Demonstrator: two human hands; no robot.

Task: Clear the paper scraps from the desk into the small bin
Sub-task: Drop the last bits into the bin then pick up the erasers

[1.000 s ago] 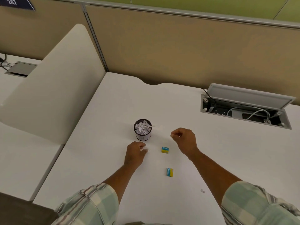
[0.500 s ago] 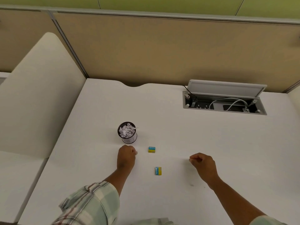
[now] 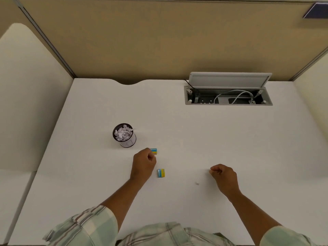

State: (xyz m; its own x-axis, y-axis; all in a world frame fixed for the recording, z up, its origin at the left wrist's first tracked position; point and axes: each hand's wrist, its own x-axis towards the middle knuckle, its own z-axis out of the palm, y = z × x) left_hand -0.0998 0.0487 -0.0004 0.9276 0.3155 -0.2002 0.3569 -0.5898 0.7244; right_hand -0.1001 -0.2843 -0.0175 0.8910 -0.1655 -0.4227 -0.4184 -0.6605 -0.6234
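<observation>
**Last scraps on the desk, bin nearly full**

The small bin [image 3: 124, 135], a dark round cup heaped to its rim with crumpled white paper, stands on the white desk [image 3: 177, 125], left of centre. One tiny paper scrap [image 3: 197, 183] still lies loose on the near part of the desk, between the two hands and closer to the right one.

The left hand [image 3: 143, 165] is curled with thumb and fingertips pinched together just near and right of the bin; a speck of white shows at the fingertips, but whether it grips a scrap I cannot tell. The right hand [image 3: 224, 175] is likewise curled into a pinch low over the desk, well right of the bin; what, if anything, it holds is not visible.

Two small blue-and-yellow erasers sit close by: the far eraser [image 3: 154, 151] touches or is partly covered by the left hand, and the near eraser [image 3: 161, 173] lies just right of the left wrist.

Risks, as I judge them: the bin is so full that added scraps may slide off the heap, and a knock could tip the light cup. The white scrap is easy to miss on white. An eraser could be swept in by mistake.

At the far right an open cable tray [image 3: 229, 95] shows sockets and a white cable. Tan partition panels [image 3: 159, 41] enclose the desk.
</observation>
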